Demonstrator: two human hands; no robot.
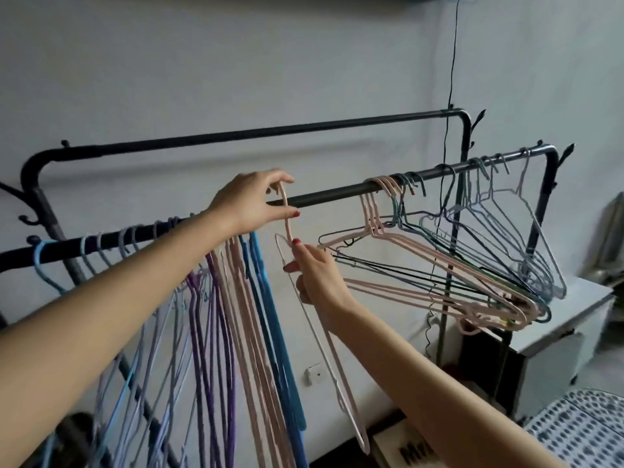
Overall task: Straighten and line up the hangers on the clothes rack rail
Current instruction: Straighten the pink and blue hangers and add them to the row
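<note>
Up at the rail (pixel 337 194), the left hand (pixel 251 204) pinches a pink hanger (pixel 324 346) by its hook. Below, the right hand (pixel 315 275) grips its shoulder wire.

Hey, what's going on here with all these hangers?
A person is sorting hangers on a black clothes rack rail. The left hand pinches the hook of a pink hanger at the rail, while the right hand holds its neck and shoulder just below. To the left, purple, pink and blue hangers already hang neatly side by side. To the right, a tangled bunch of hangers sits skewed on the rail, not yet sorted.
</note>
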